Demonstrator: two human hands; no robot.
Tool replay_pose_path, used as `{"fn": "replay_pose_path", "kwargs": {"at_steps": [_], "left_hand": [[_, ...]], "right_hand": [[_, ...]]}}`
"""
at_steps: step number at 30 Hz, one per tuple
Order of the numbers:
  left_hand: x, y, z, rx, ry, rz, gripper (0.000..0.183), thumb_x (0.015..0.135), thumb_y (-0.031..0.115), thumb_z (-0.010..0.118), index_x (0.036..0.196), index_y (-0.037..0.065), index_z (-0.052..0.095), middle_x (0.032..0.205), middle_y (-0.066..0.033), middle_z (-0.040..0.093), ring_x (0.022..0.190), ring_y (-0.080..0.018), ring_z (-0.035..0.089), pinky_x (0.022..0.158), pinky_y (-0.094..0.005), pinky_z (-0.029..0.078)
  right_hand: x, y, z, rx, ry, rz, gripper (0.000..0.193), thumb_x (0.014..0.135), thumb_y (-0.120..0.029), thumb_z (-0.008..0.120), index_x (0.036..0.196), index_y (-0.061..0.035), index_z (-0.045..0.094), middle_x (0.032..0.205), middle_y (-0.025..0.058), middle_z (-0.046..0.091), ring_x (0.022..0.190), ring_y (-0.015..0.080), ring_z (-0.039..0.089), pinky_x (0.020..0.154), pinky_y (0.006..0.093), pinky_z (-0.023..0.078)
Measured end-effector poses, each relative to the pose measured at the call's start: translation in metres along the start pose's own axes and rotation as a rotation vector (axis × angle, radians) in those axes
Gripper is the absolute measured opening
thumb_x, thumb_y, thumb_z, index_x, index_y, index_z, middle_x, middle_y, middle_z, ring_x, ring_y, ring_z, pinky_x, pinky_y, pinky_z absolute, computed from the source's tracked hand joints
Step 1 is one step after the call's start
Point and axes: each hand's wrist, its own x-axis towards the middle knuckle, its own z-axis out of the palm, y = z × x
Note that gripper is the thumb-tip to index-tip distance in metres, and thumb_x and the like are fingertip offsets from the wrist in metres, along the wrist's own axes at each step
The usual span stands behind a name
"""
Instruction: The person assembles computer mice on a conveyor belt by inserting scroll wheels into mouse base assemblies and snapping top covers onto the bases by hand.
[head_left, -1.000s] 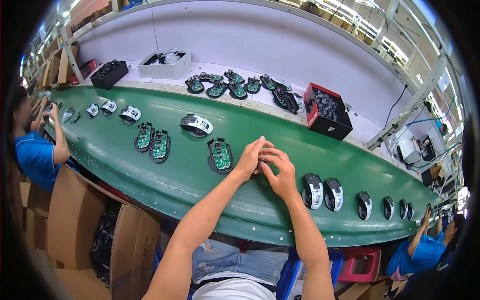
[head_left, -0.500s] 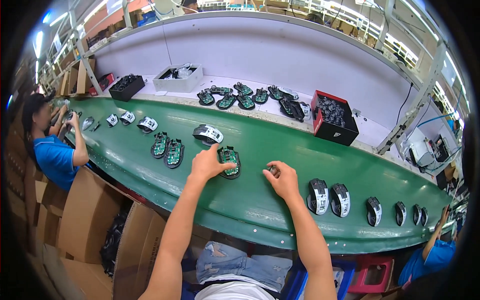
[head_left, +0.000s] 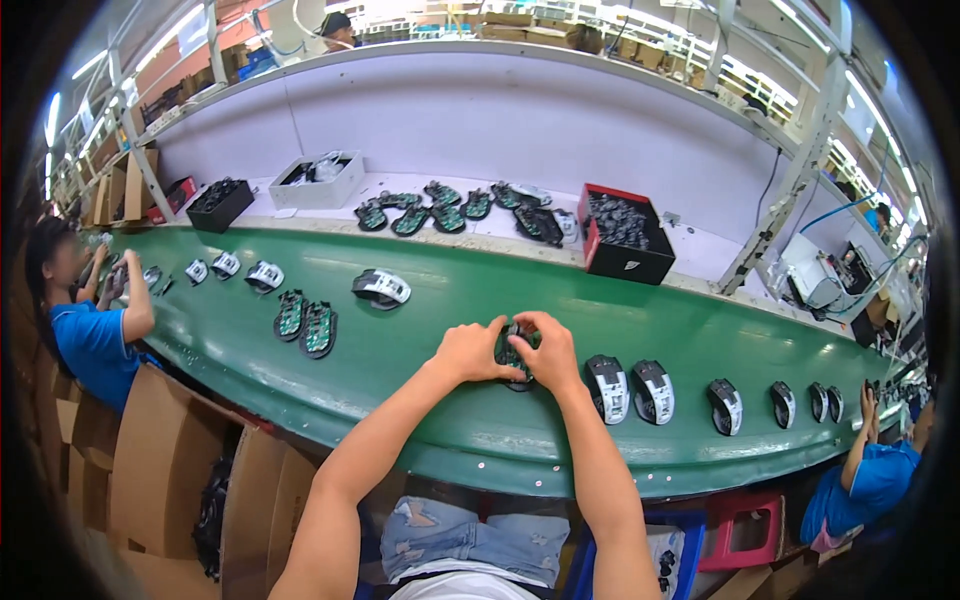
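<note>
In front of me on the green work surface, my left hand (head_left: 472,352) closes around the side of a mouse base with a green circuit board (head_left: 511,357). My right hand (head_left: 550,352) is bent over the same base, its thumb and fingers pinched at the upper part. Whatever sits in that pinch is small and hidden by the fingers. Left of my hands lies a white-and-black mouse shell (head_left: 381,289), with two more mouse bases (head_left: 318,329) beyond it. Just right of my hand stand two mice with silver and black shells (head_left: 607,389).
More mice (head_left: 725,406) line the right side. Along the back ledge are several mouse bases (head_left: 447,217), a red-and-black box of small dark parts (head_left: 630,262), a white bin (head_left: 335,187) and a black box (head_left: 222,210). People in blue work at both ends. Cardboard boxes (head_left: 180,460) stand lower left.
My left hand has brought the mouse base to the right, away from the white-and-black shell. My right hand has met it, closing over its upper part. The whole view has shifted slightly.
</note>
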Motion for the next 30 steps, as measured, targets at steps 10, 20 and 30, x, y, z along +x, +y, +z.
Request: {"fn": "replay_pose_path", "kwargs": {"at_steps": [10,20,30], "left_hand": [[-0.003,-0.010,0.023,-0.115,0.161,0.177,0.095,0.070,0.067,0.075,0.141,0.011,0.048,0.104,-0.0198,0.069,0.093,-0.0392,0.069,0.080,-0.0485,0.056],[-0.003,-0.010,0.030,-0.128,0.191,0.173,0.088,0.071,0.064,0.076,0.138,0.012,0.053,0.098,-0.0179,0.069,0.089,-0.0363,0.069,0.075,-0.0482,0.057],[-0.003,-0.010,0.032,-0.088,0.220,0.249,0.082,0.074,0.064,0.073,0.137,0.015,0.056,0.095,-0.0161,0.068,0.085,-0.0356,0.069,0.071,-0.0460,0.057]], "right_hand": [[-0.001,0.007,-0.022,0.026,-0.144,0.163,0.028,0.076,-0.012,0.079,0.102,-0.0065,0.072,0.094,0.0093,0.070,0.086,0.0267,0.066,0.080,0.0388,0.053],[-0.001,-0.010,-0.015,-0.448,-0.144,0.081,0.027,0.082,-0.020,0.075,0.107,-0.0104,0.073,0.098,0.0075,0.065,0.094,0.0275,0.063,0.083,0.0398,0.051],[-0.012,0.008,-0.010,-0.515,-0.282,0.039,0.048,0.096,-0.021,0.058,0.143,-0.0145,0.051,0.133,0.0148,0.053,0.125,0.0360,0.048,0.099,0.0477,0.045]]}}
